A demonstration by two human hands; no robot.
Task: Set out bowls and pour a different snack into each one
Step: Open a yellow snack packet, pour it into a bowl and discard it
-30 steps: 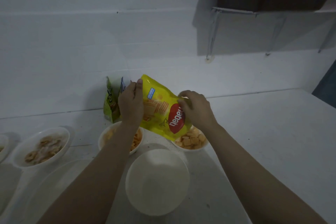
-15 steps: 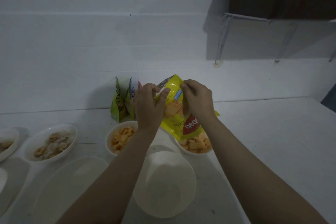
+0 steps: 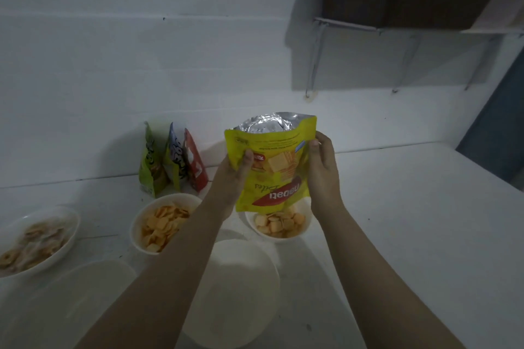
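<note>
head view looks down on a white table where both hands hold a yellow snack bag up in the air, its print upside down and its open silver-lined mouth pointing away from the person. the left hand grips the bag's left edge with the thumb across the front, and the right hand grips the right edge, fingers curled round it. the bag hangs just above a bowl of pale square crackers. to the left of that sits a bowl of orange crackers, partly crossed by the left forearm. an empty white bowl stands nearest the person, between the two forearms. at the far left a bowl of ring-shaped snacks is blurred, and a pale empty dish lies in front of it. three other snack packets, green, blue-and-yellow and red, stand upright against the white wall behind the bowls.
</note>
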